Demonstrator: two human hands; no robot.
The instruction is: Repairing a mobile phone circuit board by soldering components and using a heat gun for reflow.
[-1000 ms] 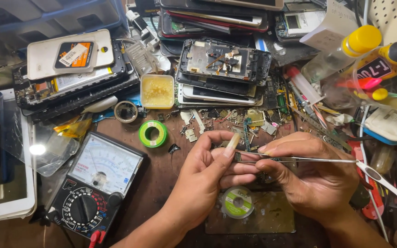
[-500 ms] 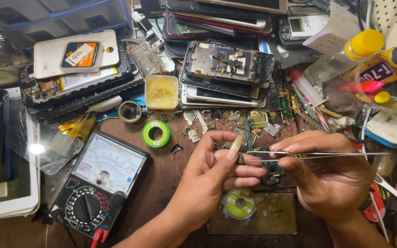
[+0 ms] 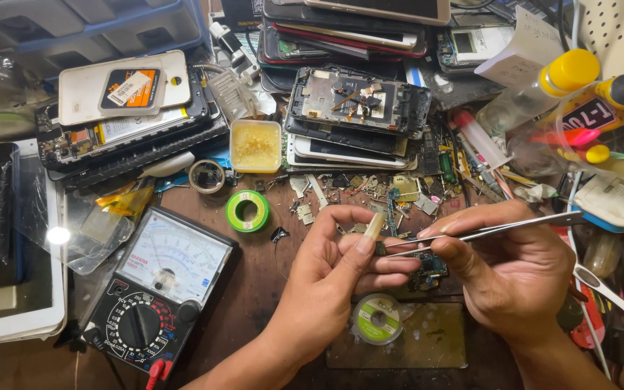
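The left hand (image 3: pixel 334 253) is curled, thumb and fingertips pinched together on something tiny that sits right at the tips of the tweezers (image 3: pixel 485 232); it is too small to make out. The right hand (image 3: pixel 514 278) is closed around those slim metal tweezers, which run off to the right, and just under the two hands a small circuit board (image 3: pixel 427 271) peeks out, seemingly cradled against the fingers, though I cannot tell which hand bears it. Such a board looks light, stiff and easily damaged, best taken by its bare edges, and a part that small would likely slip from bare fingers, so the tweezer tips seem the surer hold. Just nearer than the hands a small spool of solder wire (image 3: pixel 377 319) lies on a worn mat (image 3: pixel 427 339). To the left on the brown desk (image 3: pixel 254 289) are a green roll of tape (image 3: pixel 248 211) and an analogue multimeter (image 3: pixel 157 289) with a black dial. Farther off stand a yellowish tub of flux (image 3: pixel 256 145), an opened phone (image 3: pixel 359 101) atop a stack of others, and glue bottles (image 3: pixel 543 90) at the far right.
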